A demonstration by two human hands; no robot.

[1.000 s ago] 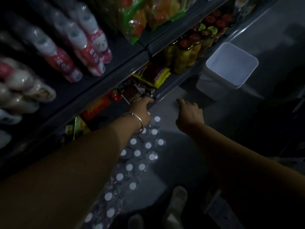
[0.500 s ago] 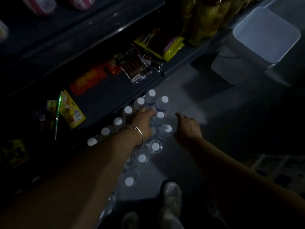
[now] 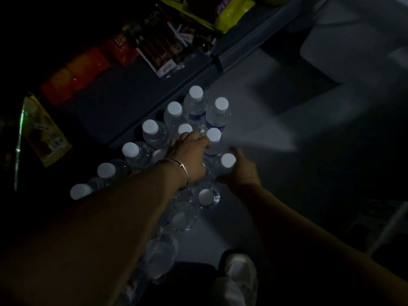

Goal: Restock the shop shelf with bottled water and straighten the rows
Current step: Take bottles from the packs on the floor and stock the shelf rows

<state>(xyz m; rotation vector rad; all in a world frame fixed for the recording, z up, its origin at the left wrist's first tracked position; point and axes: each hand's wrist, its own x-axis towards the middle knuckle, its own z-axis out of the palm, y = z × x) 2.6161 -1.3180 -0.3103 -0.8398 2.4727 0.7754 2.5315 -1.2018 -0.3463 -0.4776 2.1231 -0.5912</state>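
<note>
Hands meet over the bottles (image 3: 176, 120) standing on the floor (image 3: 254, 120) against the foot of the shelf (image 3: 123, 102). The left hand (image 3: 189, 155), a bangle (image 3: 184, 173) on its wrist, lies palm-down on the pack with its fingers curled among the caps; whether it grips a bottle, I cannot tell. The right hand (image 3: 241, 171) is cupped around the side of the outermost bottle at the pack's right edge, thumb up beside its cap (image 3: 228, 160), fingers wrapped out of sight.

Bottles run in a slanted block from upper right to lower left, their left row touching the shelf's front edge. Nearer ones, toward the shoe (image 3: 241, 274), are dim and blurred.

Right of the pack the floor lies open and pale, running up to a white bin (image 3: 353, 45) well apart. On the shelf, dark bare deck shows just behind the bottles; red packets (image 3: 75, 74), brown packets (image 3: 154, 40) and a yellow bag (image 3: 220, 12) sit farther back, and another yellow pack (image 3: 44, 131) lies to the left.
</note>
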